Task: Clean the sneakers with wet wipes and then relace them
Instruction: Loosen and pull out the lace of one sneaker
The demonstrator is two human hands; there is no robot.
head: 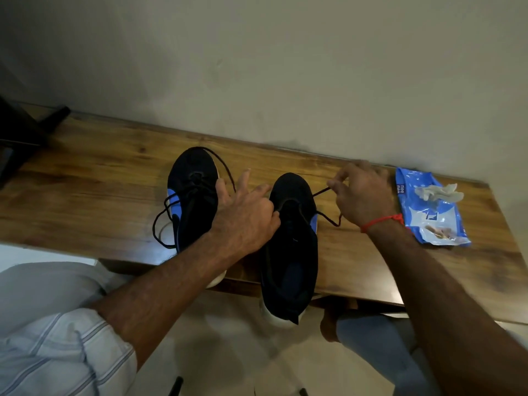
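Lacing: two black sneakers with blue side patches and white soles sit side by side on a wooden table (94, 178) set against a wall, toes toward the far edge.
Left sneaker (191, 195): near the middle of the table, its heel at the near edge; its black lace (160, 224) lies loose, looping out over the table on its left side and round its toe.
Right sneaker (291, 252): just right of the first, apart from it, its heel hanging past the near edge of the table.
Left hand (243, 212): lies across the gap between the two sneakers, thumb and curled fingers pinching at the lace holes of the right sneaker, two fingers stretched toward the far edge; what exactly it pinches is hidden by the hand.
Right hand (363, 192): held above the table right of the right sneaker, thumb and forefinger pinching the end of that sneaker's lace (323, 191), which runs taut back to the lace holes; a red thread circles the wrist.
Wipes pack (431, 212): blue and white, flat on the table by the far right corner, well apart from the sneakers.
Used wipe (440, 192): crumpled, pale, lying on top of the pack.
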